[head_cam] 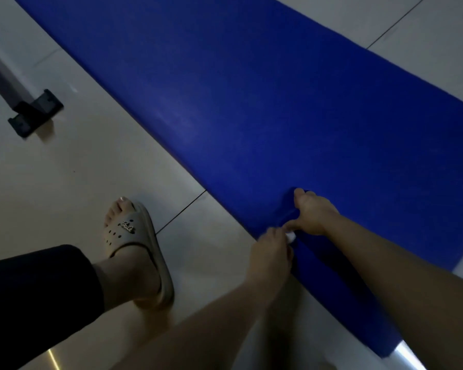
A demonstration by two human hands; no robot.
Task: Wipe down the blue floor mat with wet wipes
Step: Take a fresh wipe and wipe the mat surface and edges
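- The blue floor mat (265,108) is seen laid flat on a pale tiled floor (78,169), running on a slant from the upper left to the lower right of the head view.
- The mat's long near edge is taken up by the right hand (314,213); its fingers are curled over that edge, and a small fold of blue is raised beneath them.
- The left hand (271,252) is held just beside the right, at the same edge, half over the tiles and half over the mat.
- A white wet wipe (291,237) is pinched in the left hand's curled fingers; only a small bunched corner of it is shown, touching the mat's edge and close under the right thumb.
- Both forearms are seen bare, reaching in from the lower edge of the frame.
- A foot in a beige slide sandal (139,252) is planted on the tiles left of the mat, apart from it, with a dark trouser leg (32,297) above it.
- A black furniture foot (35,112) is seen on the floor at the upper left, well apart from the mat.
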